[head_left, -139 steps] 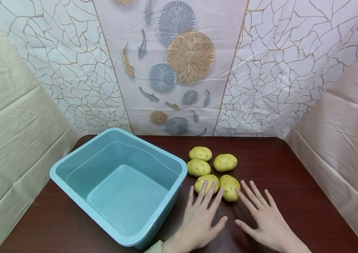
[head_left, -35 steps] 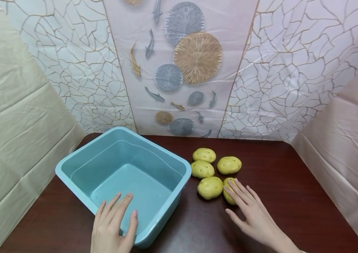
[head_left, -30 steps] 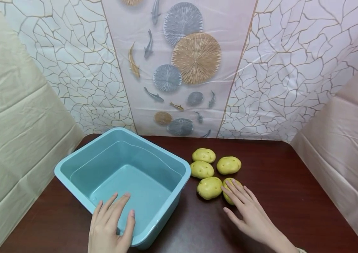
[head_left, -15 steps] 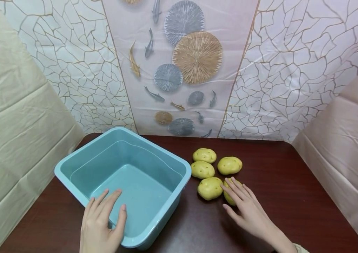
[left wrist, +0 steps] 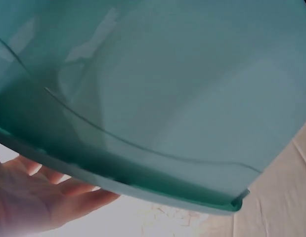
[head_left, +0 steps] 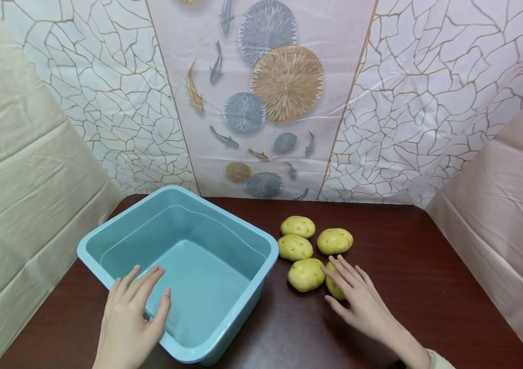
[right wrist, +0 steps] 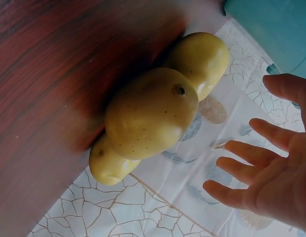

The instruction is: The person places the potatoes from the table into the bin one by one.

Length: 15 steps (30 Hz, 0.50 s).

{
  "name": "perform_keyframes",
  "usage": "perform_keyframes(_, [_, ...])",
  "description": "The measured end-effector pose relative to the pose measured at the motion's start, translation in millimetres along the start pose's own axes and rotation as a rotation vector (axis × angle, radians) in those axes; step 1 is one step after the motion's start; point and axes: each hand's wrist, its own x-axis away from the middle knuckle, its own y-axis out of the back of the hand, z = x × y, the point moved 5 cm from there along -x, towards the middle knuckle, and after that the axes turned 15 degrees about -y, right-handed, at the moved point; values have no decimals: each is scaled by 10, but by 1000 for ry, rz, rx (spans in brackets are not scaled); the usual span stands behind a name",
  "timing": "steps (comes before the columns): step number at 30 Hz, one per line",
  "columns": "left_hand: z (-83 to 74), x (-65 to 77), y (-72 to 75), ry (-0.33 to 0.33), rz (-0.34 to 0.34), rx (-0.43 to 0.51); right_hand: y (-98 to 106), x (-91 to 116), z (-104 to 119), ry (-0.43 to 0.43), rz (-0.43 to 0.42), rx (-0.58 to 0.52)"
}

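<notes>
In the head view my left hand [head_left: 127, 318] hovers over the near-left rim of a teal plastic basin [head_left: 215, 228], fingers loosely spread. The left wrist view has this hand [left wrist: 39, 197] beside the basin wall [left wrist: 192, 108]; whether it touches the rim I cannot tell. My right hand [head_left: 365, 307], fingers spread, is above the nearest yellow potato [head_left: 333, 288] and partly hides it. In the right wrist view a gap separates the hand [right wrist: 276, 173] from a large potato [right wrist: 153, 116]. More potatoes [head_left: 306, 275] lie close by. Neither hand holds anything.
Another potato [head_left: 335, 241] lies farther back, with two others [head_left: 295, 247] right of the basin. The dark wooden table [head_left: 427, 277] ends at a patterned cloth backdrop [head_left: 395, 148]. Plain cloth [head_left: 497, 215] hangs at either side.
My left hand has come from beside the potatoes to the basin, then drifted left along its rim. My right hand has moved slightly left, over the nearest potato. Potatoes and basin stay put.
</notes>
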Motion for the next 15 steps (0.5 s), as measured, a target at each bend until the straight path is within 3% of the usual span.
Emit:
perform_keyframes(5, [117, -27, 24, -30, 53, -20, -15, -6, -35, -4, 10, 3])
perform_keyframes(15, [366, -86, 53, -50, 43, -18, -38, -13, -76, -11, 38, 18])
